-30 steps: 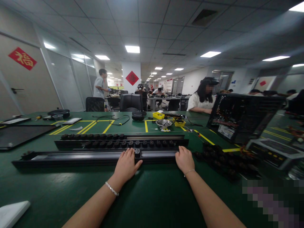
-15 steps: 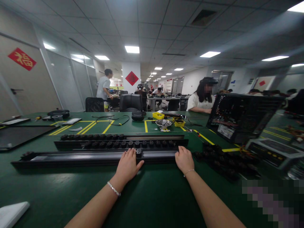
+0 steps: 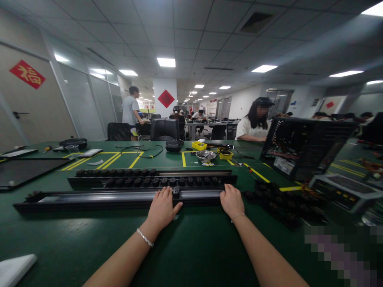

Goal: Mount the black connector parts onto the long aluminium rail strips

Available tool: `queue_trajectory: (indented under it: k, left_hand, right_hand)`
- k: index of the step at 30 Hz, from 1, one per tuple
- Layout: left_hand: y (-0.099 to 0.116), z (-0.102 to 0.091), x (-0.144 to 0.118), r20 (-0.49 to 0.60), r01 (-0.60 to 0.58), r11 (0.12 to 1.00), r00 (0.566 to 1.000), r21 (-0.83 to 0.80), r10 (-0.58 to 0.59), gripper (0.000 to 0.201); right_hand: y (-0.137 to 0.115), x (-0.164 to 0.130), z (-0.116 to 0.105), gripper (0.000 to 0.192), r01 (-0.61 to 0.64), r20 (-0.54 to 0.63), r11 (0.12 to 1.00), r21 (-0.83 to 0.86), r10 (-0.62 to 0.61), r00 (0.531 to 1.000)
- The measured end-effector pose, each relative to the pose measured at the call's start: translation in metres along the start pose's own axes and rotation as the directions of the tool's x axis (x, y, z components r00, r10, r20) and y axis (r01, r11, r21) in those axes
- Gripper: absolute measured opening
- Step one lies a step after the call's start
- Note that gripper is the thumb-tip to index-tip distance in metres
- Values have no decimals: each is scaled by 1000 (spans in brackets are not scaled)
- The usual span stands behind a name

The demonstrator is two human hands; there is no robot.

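In front of me a long black channel (image 3: 98, 196) with a shiny metal strip along its inside lies across the table. My left hand (image 3: 163, 208) is laid over its middle, fingers flat across it and thumb stretched apart to the right. A small black socket module (image 3: 176, 193) sits in the channel right beside the index finger; the hand seems to touch it. Toward the channel's right end, my right hand (image 3: 232, 202) is closed around it, fingertips over the top. Behind lies another black channel (image 3: 74, 181) with rows of black socket modules (image 3: 146, 181) on it.
Loose black modules (image 3: 278, 203) are heaped at the right, near a power supply (image 3: 348, 193) and an open computer case (image 3: 308, 147). Farther back stand a metal bowl (image 3: 206, 156) and a yellow box (image 3: 199, 146). A co-worker (image 3: 254, 123) sits across the table.
My left hand and the socket module beside it have shifted very slightly to the right along the channel. The right hand stays at the same place on the channel.
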State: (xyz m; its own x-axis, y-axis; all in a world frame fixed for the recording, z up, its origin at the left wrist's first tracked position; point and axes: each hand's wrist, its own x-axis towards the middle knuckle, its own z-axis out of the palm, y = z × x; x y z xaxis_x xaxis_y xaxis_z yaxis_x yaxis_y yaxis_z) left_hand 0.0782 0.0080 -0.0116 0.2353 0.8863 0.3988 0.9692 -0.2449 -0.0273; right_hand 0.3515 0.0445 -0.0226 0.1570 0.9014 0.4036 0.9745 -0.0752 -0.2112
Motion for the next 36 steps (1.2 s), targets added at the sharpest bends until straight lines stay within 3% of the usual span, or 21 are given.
queue_trajectory:
  k: [36]
  left_hand:
    - [17, -4, 6, 49, -6, 1000, 999, -25, 7, 73]
  right_hand:
    - [-4, -3, -7, 49, -16, 0, 1000, 1, 16, 1000]
